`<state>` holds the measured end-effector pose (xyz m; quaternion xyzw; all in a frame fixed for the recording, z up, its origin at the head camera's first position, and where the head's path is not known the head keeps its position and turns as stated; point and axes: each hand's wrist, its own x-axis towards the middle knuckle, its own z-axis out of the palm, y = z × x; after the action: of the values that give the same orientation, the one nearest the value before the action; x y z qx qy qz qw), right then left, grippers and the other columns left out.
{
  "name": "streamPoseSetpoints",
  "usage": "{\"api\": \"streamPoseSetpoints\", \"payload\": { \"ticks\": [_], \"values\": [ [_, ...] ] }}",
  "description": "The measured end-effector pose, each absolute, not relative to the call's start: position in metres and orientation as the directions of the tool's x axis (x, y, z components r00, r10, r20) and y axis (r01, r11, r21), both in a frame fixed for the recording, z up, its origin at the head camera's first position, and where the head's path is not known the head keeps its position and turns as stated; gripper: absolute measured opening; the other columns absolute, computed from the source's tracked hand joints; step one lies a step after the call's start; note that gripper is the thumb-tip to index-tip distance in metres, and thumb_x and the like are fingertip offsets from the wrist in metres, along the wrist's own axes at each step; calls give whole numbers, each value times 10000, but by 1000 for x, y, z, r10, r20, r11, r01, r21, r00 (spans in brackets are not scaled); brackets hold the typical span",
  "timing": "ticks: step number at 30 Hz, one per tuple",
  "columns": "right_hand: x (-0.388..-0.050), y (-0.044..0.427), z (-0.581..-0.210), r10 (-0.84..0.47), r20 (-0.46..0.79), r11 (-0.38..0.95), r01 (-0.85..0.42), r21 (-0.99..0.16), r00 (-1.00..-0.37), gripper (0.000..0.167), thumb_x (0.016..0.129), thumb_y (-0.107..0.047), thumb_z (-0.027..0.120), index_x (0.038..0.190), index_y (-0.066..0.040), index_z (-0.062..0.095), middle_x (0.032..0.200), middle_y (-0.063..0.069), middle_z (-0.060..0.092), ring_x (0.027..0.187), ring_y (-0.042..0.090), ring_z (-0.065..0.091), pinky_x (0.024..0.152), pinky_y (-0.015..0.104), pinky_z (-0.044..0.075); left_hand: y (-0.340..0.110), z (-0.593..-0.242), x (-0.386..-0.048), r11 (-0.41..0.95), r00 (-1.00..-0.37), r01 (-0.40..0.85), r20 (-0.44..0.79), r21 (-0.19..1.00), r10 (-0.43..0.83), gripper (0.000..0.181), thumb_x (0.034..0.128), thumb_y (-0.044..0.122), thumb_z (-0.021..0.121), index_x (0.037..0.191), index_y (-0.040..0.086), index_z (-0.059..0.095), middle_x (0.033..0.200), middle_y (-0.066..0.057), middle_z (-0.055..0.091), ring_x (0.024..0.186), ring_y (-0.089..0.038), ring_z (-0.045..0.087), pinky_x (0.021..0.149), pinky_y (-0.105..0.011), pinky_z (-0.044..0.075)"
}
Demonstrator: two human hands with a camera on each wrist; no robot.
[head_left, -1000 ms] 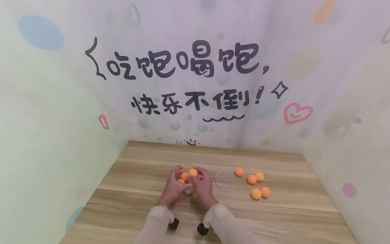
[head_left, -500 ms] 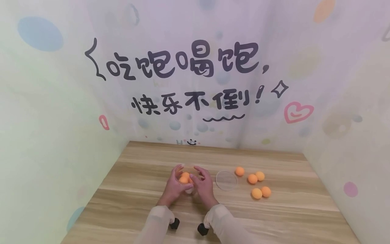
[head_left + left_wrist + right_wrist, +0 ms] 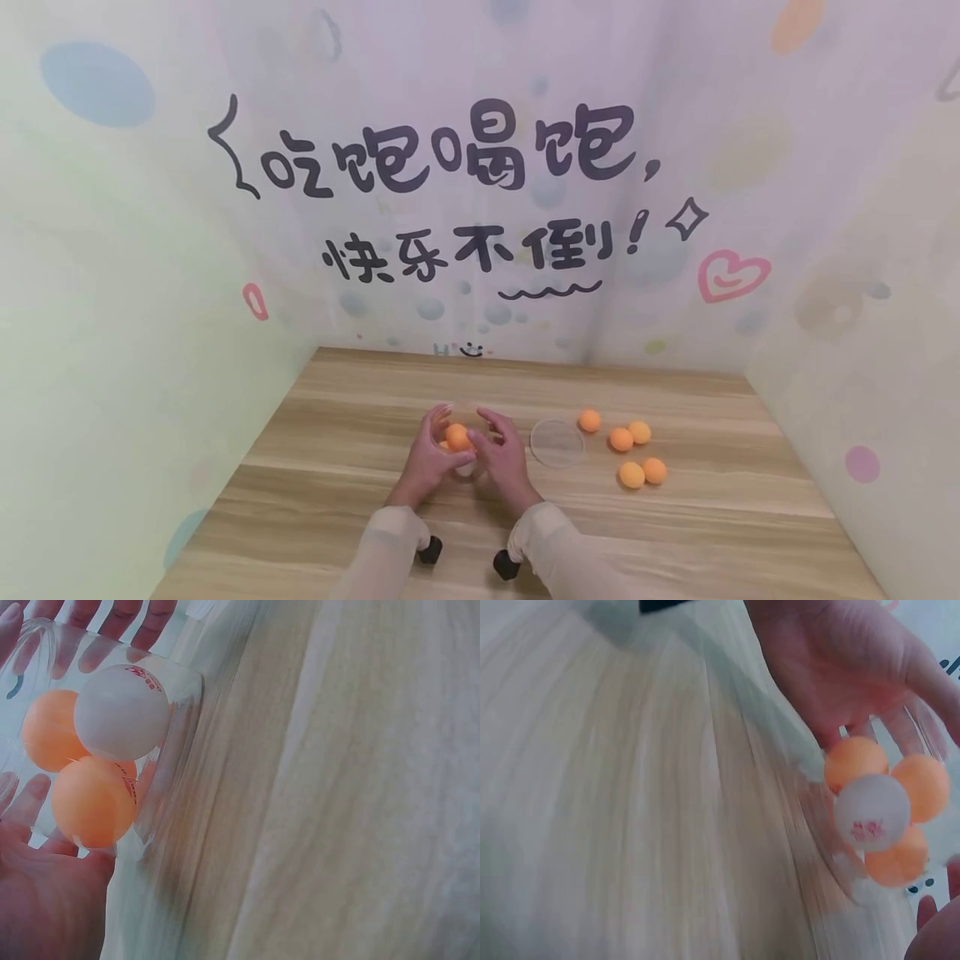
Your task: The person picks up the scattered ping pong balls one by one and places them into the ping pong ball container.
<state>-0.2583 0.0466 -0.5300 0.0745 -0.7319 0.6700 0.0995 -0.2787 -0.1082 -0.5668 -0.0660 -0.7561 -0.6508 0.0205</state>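
A clear plastic jar is gripped between both hands above the wooden table. Inside it are a white ball with red print and several orange ping-pong balls. My left hand curls round the jar's left side. Round its right side my right hand curls, thumb in front near an orange ball. Fingers show through the clear wall in both wrist views. The hands partly hide the jar in the head view.
Right of the hands lies a clear round lid. Beyond it, several loose orange balls rest on the table. A printed white backdrop stands along the table's back edge, with further panels at both sides.
The orange ball that was high by the right thumb has dropped lower, and the balls in the jar have shifted. Both hands keep nearly the same place; the loose balls and lid stay put.
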Motion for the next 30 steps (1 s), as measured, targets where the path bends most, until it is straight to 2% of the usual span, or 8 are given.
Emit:
{"api": "streamPoseSetpoints", "payload": {
  "ticks": [8,15,18,24,27,30],
  "values": [
    [-260,64,-529,-120,236,72,-245,-967,-964,439,890,-78,702,1302,6,576,1323,229,545,1177,478,472,993,625,356,-110,-569,-278,128,-989,132,123,983,77,974,708,76,868,1492,109,289,1526,-93,342,1364,-334,337,1000,-484,437],
    [-262,75,-529,-160,253,107,-272,-956,-954,441,889,-57,694,1294,52,559,1292,260,559,1142,452,527,972,572,422,-109,-570,-280,79,-984,159,152,984,93,995,697,38,860,1499,105,274,1540,-194,291,1371,-404,297,1034,-554,373],
    [-260,80,-531,-164,262,138,-285,-949,-951,428,892,-64,692,1282,57,561,1263,262,576,1123,452,542,952,548,448,-108,-569,-280,89,-985,153,145,984,90,992,688,39,866,1490,121,290,1536,-172,309,1369,-380,310,1041,-535,373],
    [-256,86,-541,-184,283,178,-315,-932,-941,455,872,-82,718,1268,74,557,1232,267,585,1104,480,538,935,595,437,-108,-570,-280,105,-984,166,158,981,78,960,676,45,875,1462,140,332,1514,-140,357,1349,-357,346,1028,-518,395],
    [-257,87,-546,-189,286,152,-316,-936,-939,453,862,-68,727,1256,82,561,1232,272,579,1102,500,526,930,617,427,-108,-572,-280,101,-983,173,165,980,79,965,675,40,875,1465,137,328,1513,-143,358,1347,-368,347,1022,-523,399],
    [-265,90,-564,-190,288,173,-320,-931,-939,475,861,-130,745,1271,39,574,1254,227,585,1114,450,542,931,573,452,-109,-572,-281,102,-982,176,168,979,83,957,675,28,873,1459,122,333,1507,-156,362,1344,-382,348,1013,-518,411]
  ]
}}
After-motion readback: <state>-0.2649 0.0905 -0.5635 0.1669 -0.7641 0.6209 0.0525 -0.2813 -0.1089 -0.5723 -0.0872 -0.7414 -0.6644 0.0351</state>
